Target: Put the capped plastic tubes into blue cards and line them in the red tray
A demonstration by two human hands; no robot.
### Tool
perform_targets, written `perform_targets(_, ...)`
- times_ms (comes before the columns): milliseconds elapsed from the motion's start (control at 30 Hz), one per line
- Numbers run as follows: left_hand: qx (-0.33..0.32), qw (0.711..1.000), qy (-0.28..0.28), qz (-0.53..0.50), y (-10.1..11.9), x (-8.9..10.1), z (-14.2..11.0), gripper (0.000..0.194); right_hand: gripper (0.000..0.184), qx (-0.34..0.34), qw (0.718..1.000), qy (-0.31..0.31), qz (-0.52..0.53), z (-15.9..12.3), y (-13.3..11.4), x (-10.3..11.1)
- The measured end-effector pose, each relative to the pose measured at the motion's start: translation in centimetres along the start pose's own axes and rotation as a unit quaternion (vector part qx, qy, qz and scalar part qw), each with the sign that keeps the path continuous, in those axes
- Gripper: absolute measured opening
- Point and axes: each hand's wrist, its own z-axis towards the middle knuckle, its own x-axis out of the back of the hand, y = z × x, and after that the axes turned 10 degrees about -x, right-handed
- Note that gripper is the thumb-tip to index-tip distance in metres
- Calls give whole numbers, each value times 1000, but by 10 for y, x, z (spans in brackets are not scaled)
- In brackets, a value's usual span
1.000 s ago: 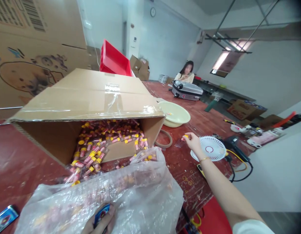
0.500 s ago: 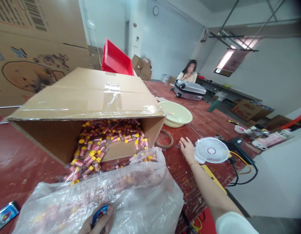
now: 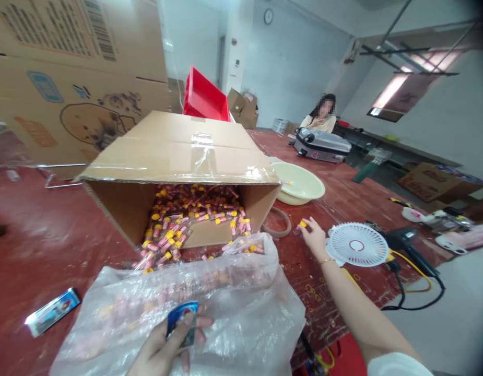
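Observation:
My left hand [image 3: 168, 337], over the plastic bag, grips a small blue printed packet [image 3: 182, 318] between thumb and fingers. My right hand [image 3: 315, 239] reaches out beside the white fan and pinches a small yellow-capped bottle [image 3: 302, 224] at its fingertips. In front of me a cardboard box [image 3: 178, 162] lies on its side with its mouth toward me. Many small pink bottles [image 3: 173, 237] with yellow caps spill from it. The clear plastic bag [image 3: 233, 313] holds more of them, blurred through the film.
A white fan [image 3: 357, 244], a tape roll [image 3: 278, 223] and a pale yellow basin [image 3: 299, 183] stand to the right. A blue packet [image 3: 53, 312] lies at left. Farther back are a red crate [image 3: 205, 96], a grey suitcase [image 3: 323, 144] and a seated person [image 3: 319, 117].
The view has swung left, so things appear farther right. My left hand has risen with the blue packet, now showing more of it. My right hand still pinches the bottle near the fan.

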Motion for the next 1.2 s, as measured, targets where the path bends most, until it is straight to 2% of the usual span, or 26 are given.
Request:
perform_targets(100, 3, 999, -33, 0, 7, -7, -2, 49, 46, -59, 992, -49, 102, -22, -35, 7)
perform_targets(233, 9, 998, -34, -58, 8, -19, 6, 43, 46, -113, 955, -188, 201, -85, -84, 14)
perform_targets(300, 13, 995, -28, -91, 7, -26, 11, 44, 41, -148, 921, -261, 250, -124, -106, 11)
perform_targets(367, 19, 992, -38, -119, 6, -31, 15, 50, 35, -191, 874, -326, 306, -158, -124, 3)
perform_targets(433, 28, 987, -60, -147, 3, -32, 18, 56, 31, -217, 839, -360, 345, -183, -136, -7)
perform_targets(500, 43, 981, -78, -170, 1, -28, 18, 55, 29, -217, 838, -352, 356, -196, -141, -17)
perform_targets(600, 61, 978, -83, -179, -3, -19, 18, 48, 26, -222, 843, -324, 367, -203, -146, -28)
perform_targets(700, 28, 984, -79, -157, -7, -13, 19, 43, 28, -228, 834, -366, 344, -207, -157, -34)
perform_targets(767, 9, 987, -82, -141, -9, -12, 21, 45, 31, -197, 845, -415, 275, -214, -168, -38)
perform_targets(833, 1, 988, -82, -129, -10, -13, 23, 47, 35, -150, 865, -439, 191, -221, -179, -44)
perform_targets(900, -8, 990, -73, -120, -10, -14, 23, 46, 35, -104, 881, -442, 132, -227, -187, -50)
perform_targets(1000, -19, 991, -66, -119, -9, -14, 22, 43, 30, -49, 894, -433, 105, -230, -192, -59)
perform_targets(1100, 1, 988, -96, -119, -5, -13, 18, 44, 29, -42, 890, -442, 101, -229, -193, -65)
perform_targets(1200, 23, 980, -153, -124, -2, -11, 11, 43, 28, -33, 872, -482, 80, -230, -196, -63)
